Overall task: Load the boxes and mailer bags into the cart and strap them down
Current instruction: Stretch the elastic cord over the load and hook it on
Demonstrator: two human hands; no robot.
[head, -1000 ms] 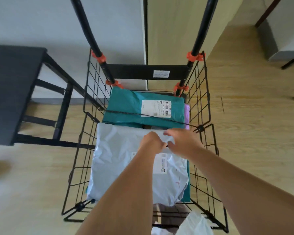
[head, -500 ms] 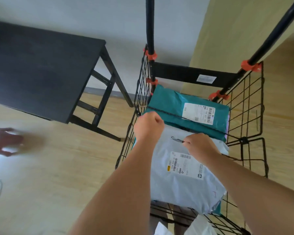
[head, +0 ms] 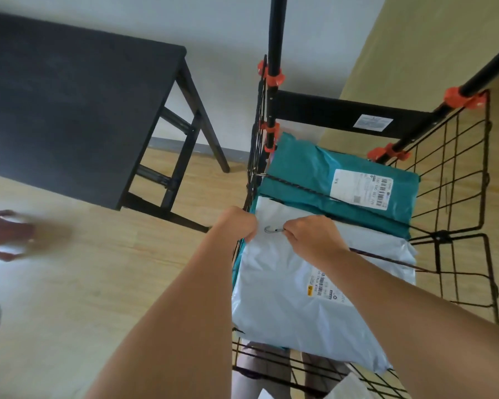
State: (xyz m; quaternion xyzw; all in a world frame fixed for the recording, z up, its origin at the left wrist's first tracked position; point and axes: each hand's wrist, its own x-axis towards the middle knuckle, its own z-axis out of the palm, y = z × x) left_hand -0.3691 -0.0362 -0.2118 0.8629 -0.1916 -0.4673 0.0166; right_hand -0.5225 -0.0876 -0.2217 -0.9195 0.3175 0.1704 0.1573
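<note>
At the near end of the cart [head: 458, 174], the wire basket one with tall black posts, a pale grey mailer bag [head: 294, 306] lies flat on top of the load with its shipping label facing up. Both forearms reach in over it. The left hand [head: 238, 223] is balled up right at the cart's left wall; honestly can't tell if it's got hold of the wire, the bag edge or nothing. The right hand [head: 311, 236] is over the far edge of the grey bag, near that same left wall, pinching the shank of a little metal hook [head: 270, 229] with the open curl pointing at the left hand. The bungee cord [head: 386, 259] on that hook runs back across the grey bag to the cart's right wall. Further in, a teal mailer bag [head: 308, 168] sits against the cart's back panel, and a second cord [head: 308, 191] is stretched across it from wall to wall. Orange clips [head: 274, 79] sit on the posts. Left of the cart stands a black table [head: 55, 110] on the wood floor.
</note>
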